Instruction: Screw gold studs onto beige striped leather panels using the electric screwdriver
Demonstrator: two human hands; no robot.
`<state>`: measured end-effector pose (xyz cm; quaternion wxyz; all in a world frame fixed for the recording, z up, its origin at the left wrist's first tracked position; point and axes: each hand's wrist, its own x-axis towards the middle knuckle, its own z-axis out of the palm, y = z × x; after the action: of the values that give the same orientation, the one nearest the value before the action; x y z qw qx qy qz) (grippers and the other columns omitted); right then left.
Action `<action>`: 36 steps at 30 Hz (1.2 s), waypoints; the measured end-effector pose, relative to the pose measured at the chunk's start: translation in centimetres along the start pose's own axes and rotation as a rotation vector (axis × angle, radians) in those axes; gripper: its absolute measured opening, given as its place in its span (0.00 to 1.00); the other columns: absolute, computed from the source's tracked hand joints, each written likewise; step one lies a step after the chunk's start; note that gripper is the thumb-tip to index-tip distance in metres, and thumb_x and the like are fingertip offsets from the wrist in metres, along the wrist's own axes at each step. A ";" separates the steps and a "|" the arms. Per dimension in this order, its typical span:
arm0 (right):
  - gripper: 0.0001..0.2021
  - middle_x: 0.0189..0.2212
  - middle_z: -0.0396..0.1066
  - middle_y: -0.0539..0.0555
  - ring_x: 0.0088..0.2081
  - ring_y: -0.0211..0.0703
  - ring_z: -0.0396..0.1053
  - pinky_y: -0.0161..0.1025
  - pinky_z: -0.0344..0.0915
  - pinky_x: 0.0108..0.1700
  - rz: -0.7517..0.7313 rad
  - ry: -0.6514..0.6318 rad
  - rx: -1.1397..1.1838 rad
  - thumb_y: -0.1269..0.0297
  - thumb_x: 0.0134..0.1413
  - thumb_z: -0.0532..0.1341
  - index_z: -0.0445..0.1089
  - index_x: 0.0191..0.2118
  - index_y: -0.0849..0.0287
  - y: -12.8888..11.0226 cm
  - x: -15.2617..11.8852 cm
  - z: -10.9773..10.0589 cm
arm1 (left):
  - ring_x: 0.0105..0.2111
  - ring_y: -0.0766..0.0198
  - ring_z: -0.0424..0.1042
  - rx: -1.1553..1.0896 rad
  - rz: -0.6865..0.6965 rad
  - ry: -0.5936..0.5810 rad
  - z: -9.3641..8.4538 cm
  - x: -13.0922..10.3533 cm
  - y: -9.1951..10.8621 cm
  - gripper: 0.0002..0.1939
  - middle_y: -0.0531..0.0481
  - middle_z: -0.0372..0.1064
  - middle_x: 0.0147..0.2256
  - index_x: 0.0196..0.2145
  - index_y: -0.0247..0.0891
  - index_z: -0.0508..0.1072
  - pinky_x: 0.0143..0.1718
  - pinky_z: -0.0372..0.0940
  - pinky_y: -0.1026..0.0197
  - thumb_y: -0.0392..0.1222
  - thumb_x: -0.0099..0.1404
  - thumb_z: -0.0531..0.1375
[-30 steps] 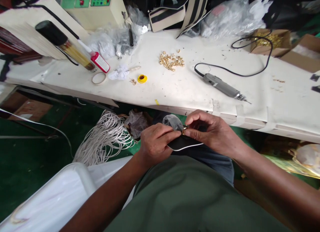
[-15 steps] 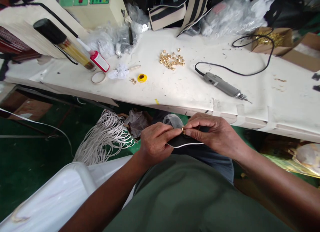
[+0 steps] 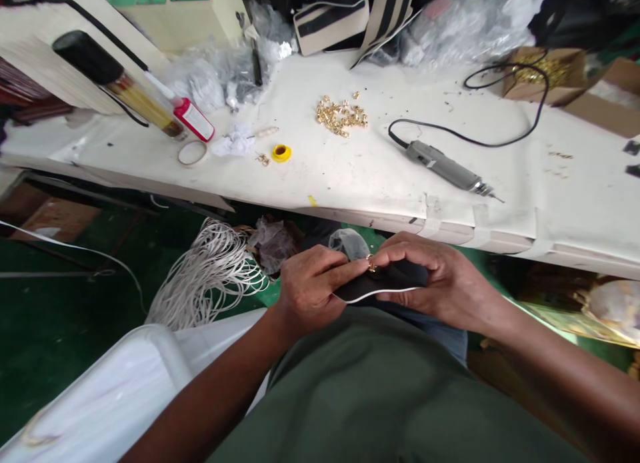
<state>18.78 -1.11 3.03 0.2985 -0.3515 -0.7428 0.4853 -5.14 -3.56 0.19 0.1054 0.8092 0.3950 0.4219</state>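
Observation:
A black piece with a white edge [image 3: 367, 286] is held between both hands above the lap. My left hand [image 3: 315, 283] grips its left end, with the index finger stretched to a small gold fitting [image 3: 371, 264] at the piece's upper edge. My right hand [image 3: 440, 280] pinches the piece from the right, thumb underneath and forefinger on top, the fingertip touching the gold fitting. On the white table beyond lies a loose pile of gold fittings [image 3: 341, 116]. A grey electric screwdriver [image 3: 447, 170] rests to the right of the pile.
Along the table [image 3: 300, 183] are a yellow ring [image 3: 281, 153], a tape roll [image 3: 192, 153], a red-and-white bottle [image 3: 194, 118], a glue jar [image 3: 120, 86] and a box of gold parts [image 3: 545, 76]. White cords [image 3: 205, 283] hang at left; a white chair [image 3: 130, 376] stands nearby.
My right thumb has moved from the gold fitting to beneath the black piece, which now shows more of its surface. The view has shifted slightly.

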 end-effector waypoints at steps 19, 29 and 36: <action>0.20 0.41 0.76 0.53 0.43 0.43 0.74 0.37 0.69 0.44 -0.144 0.140 -0.142 0.83 0.51 0.63 0.72 0.47 0.56 0.7 -0.4 1.5 | 0.42 0.62 0.78 -0.138 -0.072 -0.147 0.6 -0.2 -0.4 0.23 0.47 0.78 0.43 0.56 0.43 0.73 0.46 0.74 0.60 0.30 0.64 0.64; 0.15 0.39 0.75 0.51 0.41 0.42 0.73 0.37 0.67 0.43 -0.049 0.134 -0.223 0.81 0.53 0.64 0.72 0.45 0.57 0.1 -0.3 1.2 | 0.49 0.59 0.78 -0.117 -0.088 -0.156 1.0 0.8 -0.2 0.15 0.42 0.76 0.49 0.49 0.40 0.77 0.52 0.74 0.57 0.31 0.66 0.62; 0.19 0.42 0.77 0.54 0.43 0.45 0.74 0.41 0.67 0.46 -0.135 0.179 -0.297 0.79 0.53 0.64 0.71 0.49 0.55 -0.2 -0.5 1.0 | 0.47 0.60 0.79 -0.201 -0.037 -0.181 0.5 1.1 -0.2 0.18 0.43 0.79 0.49 0.52 0.40 0.75 0.52 0.75 0.56 0.29 0.66 0.62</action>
<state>18.20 -2.07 2.81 0.3401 -0.3825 -0.7987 0.3162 -4.46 -2.58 0.42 0.2289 0.8220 0.3547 0.3824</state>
